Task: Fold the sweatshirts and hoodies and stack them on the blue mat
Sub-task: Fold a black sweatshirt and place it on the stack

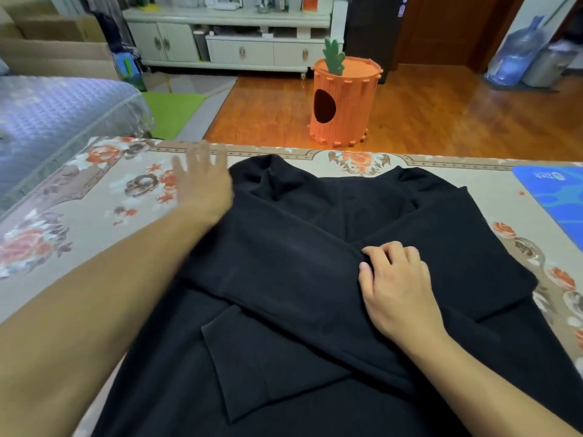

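Black sweatshirt (284, 263) lies spread on the floral-covered surface (94, 197), collar at the far edge, both sleeves folded in and crossed over the chest. Right hand (394, 279) rests on the crossing point, fingers curled and pressing the sleeve cloth down; whether it pinches a fold cannot be told. Left hand (202, 181) is blurred, fingers spread and holding nothing, at the garment's left shoulder. Blue mat (555, 200) sits at the far right of the surface, well apart from the sweatshirt, nothing visible on it. Risks, as judged: if the right hand lifts before the body is folded, the crossed sleeves may slide apart; the hem appears to hang off the near edge, so a pull could drag the whole piece askew.
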